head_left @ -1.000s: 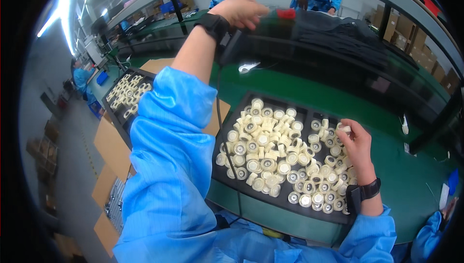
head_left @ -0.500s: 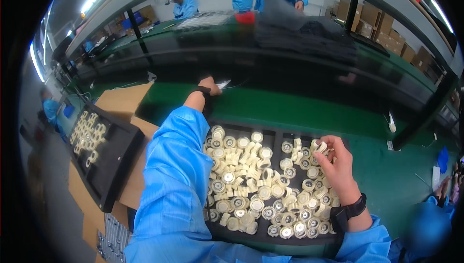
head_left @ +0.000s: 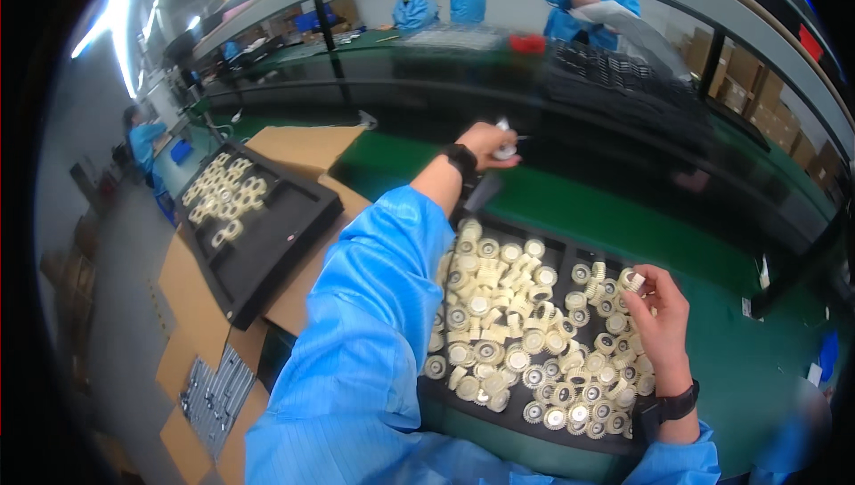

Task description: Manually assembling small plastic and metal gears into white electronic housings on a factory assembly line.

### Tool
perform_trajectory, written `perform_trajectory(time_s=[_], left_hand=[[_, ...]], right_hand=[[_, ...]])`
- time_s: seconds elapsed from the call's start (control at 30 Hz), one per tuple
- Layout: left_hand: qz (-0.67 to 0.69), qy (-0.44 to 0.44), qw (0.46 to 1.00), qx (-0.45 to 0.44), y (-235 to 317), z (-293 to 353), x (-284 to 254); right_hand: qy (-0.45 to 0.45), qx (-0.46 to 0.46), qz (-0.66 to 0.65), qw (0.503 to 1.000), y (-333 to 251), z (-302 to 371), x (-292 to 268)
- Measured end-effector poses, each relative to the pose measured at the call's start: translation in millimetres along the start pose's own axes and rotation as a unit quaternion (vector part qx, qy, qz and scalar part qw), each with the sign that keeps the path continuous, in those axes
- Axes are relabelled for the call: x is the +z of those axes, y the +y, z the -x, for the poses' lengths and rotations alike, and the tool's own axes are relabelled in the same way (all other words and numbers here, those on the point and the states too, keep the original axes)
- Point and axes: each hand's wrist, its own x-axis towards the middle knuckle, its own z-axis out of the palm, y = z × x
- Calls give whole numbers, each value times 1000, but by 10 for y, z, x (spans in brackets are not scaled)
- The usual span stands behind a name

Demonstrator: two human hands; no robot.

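Note:
Stretched forward over the dark surface, my left hand (head_left: 485, 145) is closed around a small whitish, silvery piece (head_left: 505, 145) with a thin projecting tip; its kind is unclear. My right hand (head_left: 661, 314) pinches a cream toothed gear (head_left: 633, 281) between thumb and fingers, just above the right side of a black divided tray (head_left: 563, 258). Many cream gears (head_left: 499, 293) with metal centres lie heaped in both parts of that tray, some on edge, some flat. My left forearm passes over the tray's far left corner.
A second black tray (head_left: 258, 264), partly filled with cream gears (head_left: 223, 187), leans tilted on cardboard (head_left: 298, 148) at left. Metal shafts (head_left: 216, 396) lie below it. A dark belt-like strip (head_left: 427, 97) crosses ahead, under a shelf frame. Several people in blue work beyond.
The view has swung left, so everything sits further right. My left hand has turned, showing more of the whitish piece. My right hand stays at the tray's right side with a gear.

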Motion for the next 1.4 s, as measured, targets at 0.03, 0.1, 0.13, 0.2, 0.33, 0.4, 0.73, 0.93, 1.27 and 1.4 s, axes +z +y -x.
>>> perform_trajectory(time_s=[0.03, 0.1, 0.13, 0.2, 0.33, 0.4, 0.73, 0.93, 1.27, 1.4], left_hand=[[65, -77, 993, 63, 7, 47, -59], [311, -90, 942, -87, 460, 565, 543], [303, -119, 941, -96, 490, 722, 744], [292, -173, 935, -107, 504, 1146, 999], [311, -262, 904, -134, 289, 1750, 1350], [328, -276, 892, -142, 213, 1929, 1473], [314, -294, 895, -120, 163, 2143, 1460], [293, -301, 900, -115, 191, 2174, 1452], [267, -282, 916, -102, 172, 2210, 1484], [265, -296, 912, -98, 156, 2215, 1477]], right_hand=[[-9, -9, -7, 1000, -78, 3, 1], [-3, 22, -94, 995, -148, 86, -136], [-25, 44, -148, 988, -170, 89, -198], [-35, 42, -194, 980, -316, 106, -198], [-89, 63, -297, 949, -461, 116, -136], [-114, 66, -312, 941, -439, 108, -82], [-137, 107, -296, 939, -242, 123, -9], [-137, 96, -287, 943, -243, 108, 6], [-122, 49, -201, 971, -242, 105, 13], [-95, -81, -98, 987, -199, 148, 25]])
